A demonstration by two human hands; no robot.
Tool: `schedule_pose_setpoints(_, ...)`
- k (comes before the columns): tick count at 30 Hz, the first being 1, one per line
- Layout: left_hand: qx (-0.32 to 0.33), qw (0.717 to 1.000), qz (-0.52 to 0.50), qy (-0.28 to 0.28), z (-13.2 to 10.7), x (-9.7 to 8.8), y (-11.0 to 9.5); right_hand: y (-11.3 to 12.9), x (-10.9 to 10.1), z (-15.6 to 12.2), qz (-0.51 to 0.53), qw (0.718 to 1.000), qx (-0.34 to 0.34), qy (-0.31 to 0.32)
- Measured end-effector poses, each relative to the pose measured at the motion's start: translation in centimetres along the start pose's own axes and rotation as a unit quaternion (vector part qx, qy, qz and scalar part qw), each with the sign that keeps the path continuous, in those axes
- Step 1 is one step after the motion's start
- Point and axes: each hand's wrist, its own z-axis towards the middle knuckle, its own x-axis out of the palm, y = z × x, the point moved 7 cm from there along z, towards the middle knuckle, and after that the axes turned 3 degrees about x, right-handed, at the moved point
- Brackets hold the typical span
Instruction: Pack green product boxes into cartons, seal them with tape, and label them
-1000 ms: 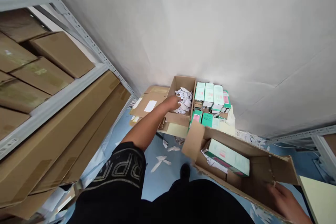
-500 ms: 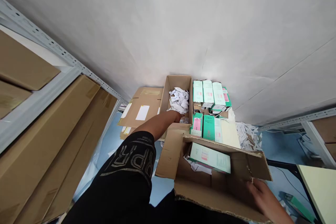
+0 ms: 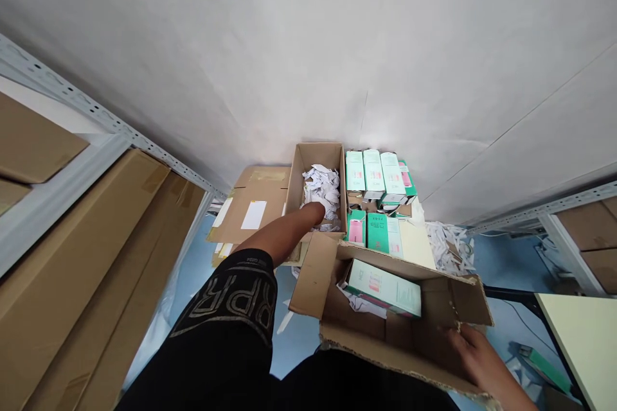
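My left hand [image 3: 315, 210] reaches down into a cardboard box [image 3: 292, 185] against the wall. It touches the crumpled white paper [image 3: 322, 186] in there, and its fingers are hidden from view. Nearer to me, my right hand [image 3: 470, 348] grips the right end of a second, open cardboard box [image 3: 366, 345], fingers over its wall. In this second box a pale green carton [image 3: 384, 287] lies on its side, with some white paper [image 3: 367, 307] beside and partly under it.
Several green-and-white cartons [image 3: 373, 174] stand right of the paper-filled box. Flattened cardboard [image 3: 267, 192] lies to its left. Shelving with large brown boxes [image 3: 91, 270] lines the left side. A pale tabletop [image 3: 578, 334] is at the right, and shredded paper [image 3: 450, 247] lies beyond the cartons.
My left hand has moved slightly left and into the crumpled paper. The view has shifted a little. My right hand keeps its hold on the near box.
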Motion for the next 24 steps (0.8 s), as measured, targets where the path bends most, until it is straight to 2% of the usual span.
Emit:
schedule_pose_setpoints(2, -0.02, 0.999, 0.024, 0.015, -0.7, -1.6, -0.1, -0.1, 0.0, 0.3, 0.0, 1.0, -0.002, 0.001)
schedule_pose_setpoints(4, -0.024, 0.999, 0.037, -0.006, -2.2, -4.3, -0.3, 0.0, 0.1, 0.6, 0.003, 1.0, -0.007, 0.008)
schedule_pose_setpoints(6, -0.008, 0.998, 0.041, -0.045, -4.5, -7.7, -1.0, 0.4, 0.0, 0.9, 0.007, 1.0, -0.012, 0.009)
schedule_pose_setpoints(8, 0.015, 0.994, 0.025, -0.108, -7.9, -11.7, -2.2, 1.1, -0.2, 1.1, 0.014, 1.0, -0.019, 0.012)
schedule_pose_setpoints(10, 0.079, 0.964, -0.108, -0.229, -12.6, -16.1, -4.1, 1.9, -0.5, 1.2, 0.02, 0.999, -0.021, 0.015)
schedule_pose_setpoints(11, 0.112, 0.942, -0.175, -0.265, -15.0, -17.6, -5.1, 2.3, -0.6, 1.3, 0.02, 0.999, -0.021, 0.015)
schedule_pose_setpoints(13, 0.165, 0.902, -0.292, -0.271, -19.1, -18.8, -7.2, 3.0, -1.0, 1.2, 0.008, 1.0, -0.018, 0.009)
schedule_pose_setpoints(14, 0.183, 0.887, -0.34, -0.254, -20.6, -18.7, -8.3, 3.3, -1.1, 1.2, 0.0, 1.0, -0.016, 0.005)
schedule_pose_setpoints(15, 0.202, 0.881, -0.372, -0.21, -21.6, -18.0, -9.7, 3.6, -1.2, 1.1, -0.01, 1.0, -0.016, 0.002)
schedule_pose_setpoints(17, 0.234, 0.882, -0.399, -0.086, -22.6, -15.4, -12.7, 4.0, -1.4, 0.7, -0.026, 0.999, -0.017, -0.01)
schedule_pose_setpoints(19, 0.26, 0.886, -0.379, 0.055, -22.8, -12.1, -15.5, 4.3, -1.5, 0.1, -0.037, 0.999, -0.017, -0.019)
schedule_pose_setpoints(21, 0.281, 0.89, -0.321, 0.162, -22.8, -9.4, -17.6, 4.2, -1.7, -0.5, -0.034, 0.999, -0.013, -0.028)
schedule_pose_setpoints(22, 0.29, 0.894, -0.282, 0.193, -22.7, -8.5, -18.3, 4.0, -1.8, -0.8, -0.029, 0.999, -0.009, -0.032)
schedule_pose_setpoints(24, 0.309, 0.904, -0.21, 0.209, -22.6, -7.7, -19.2, 3.3, -2.1, -1.4, -0.015, 0.999, -0.004, -0.04)
